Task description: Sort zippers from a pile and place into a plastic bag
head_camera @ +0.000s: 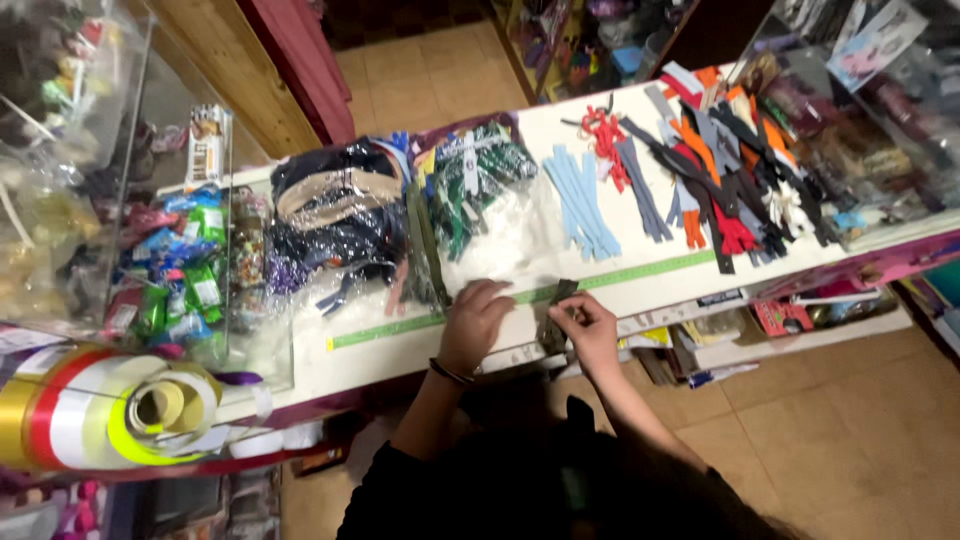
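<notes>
The right hand [588, 330], reaching out of a black sleeve, is pinching a dark olive fabric zipper [556, 315] between thumb and fingers at the near edge of the white shop counter [640, 290]. The zipper is lying across a long green measuring strip [620, 276] running along that near edge. The left hand [474, 322], wearing a dark wristband, is pressing flat, fingers spread, on the strip just beside the zipper, gripping nothing. Behind the hands, a row of light blue zippers [583, 208] is lying mid-counter. Toward the far right corner, a heap of mixed black, grey, orange and red zippers [728, 170] is sprawling. Clear plastic bags of trimmings [400, 215] are sitting toward the left edge.
</notes>
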